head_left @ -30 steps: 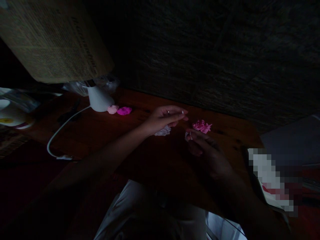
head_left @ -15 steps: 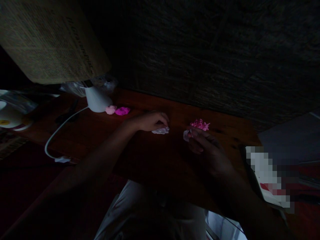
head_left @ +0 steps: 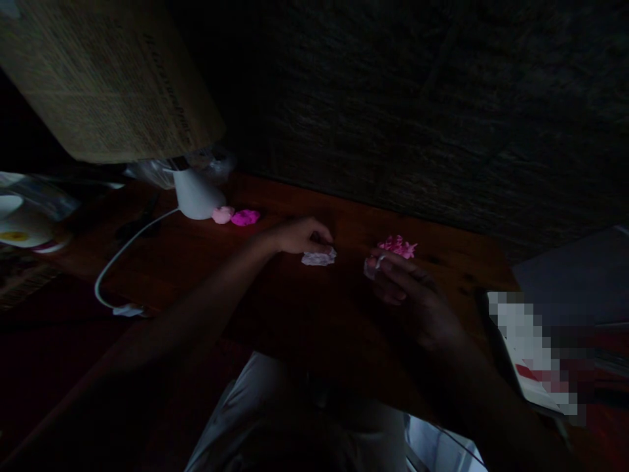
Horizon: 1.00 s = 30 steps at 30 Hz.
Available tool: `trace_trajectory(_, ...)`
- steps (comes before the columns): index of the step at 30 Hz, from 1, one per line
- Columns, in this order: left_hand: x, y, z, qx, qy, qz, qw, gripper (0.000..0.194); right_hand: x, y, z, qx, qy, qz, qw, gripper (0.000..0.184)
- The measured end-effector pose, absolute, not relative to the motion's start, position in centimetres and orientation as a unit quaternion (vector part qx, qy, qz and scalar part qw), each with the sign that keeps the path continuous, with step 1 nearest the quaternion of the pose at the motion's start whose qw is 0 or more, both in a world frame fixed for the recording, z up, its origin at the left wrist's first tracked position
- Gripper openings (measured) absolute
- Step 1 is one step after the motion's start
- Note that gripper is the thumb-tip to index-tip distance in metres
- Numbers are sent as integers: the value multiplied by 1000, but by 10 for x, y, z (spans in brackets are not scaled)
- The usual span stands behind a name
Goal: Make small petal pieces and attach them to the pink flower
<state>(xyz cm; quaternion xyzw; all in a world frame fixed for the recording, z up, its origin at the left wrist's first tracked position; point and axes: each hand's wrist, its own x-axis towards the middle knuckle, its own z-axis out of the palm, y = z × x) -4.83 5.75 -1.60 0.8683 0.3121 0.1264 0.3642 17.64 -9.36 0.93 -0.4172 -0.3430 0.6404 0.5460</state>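
On the wooden table [head_left: 314, 314], my left hand [head_left: 305, 235] has its fingers curled down onto a pale, crumpled flat piece [head_left: 318, 257], whose material is too dark to tell. My right hand [head_left: 413, 285] pinches a small whitish scrap [head_left: 371, 267] between thumb and fingertips, held apart from the left hand. Just beyond the right fingers lies a pink ruffled, petal-like clump [head_left: 399, 246]. Further left, a light pink lump [head_left: 223, 214] and a magenta lump [head_left: 246, 217] sit side by side at a lamp base.
A lamp with a newspaper-print shade [head_left: 132, 78] and white base [head_left: 196, 196] stands at the left; its white cable [head_left: 101, 275] loops over the table edge. A white cup [head_left: 29, 226] is at far left. A blurred-out flat device [head_left: 533, 357] lies right. A dark textured wall [head_left: 393, 118] rises behind.
The whole view has shifted slightly. Both hands keep nearly the same place, and the right fingers have moved a little on the whitish scrap.
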Motion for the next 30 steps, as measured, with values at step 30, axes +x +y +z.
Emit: trace_trajectory(30, -2, 2, 7, 796, 124, 379, 456, 22, 176, -91, 3, -437, -328, 625, 558, 32)
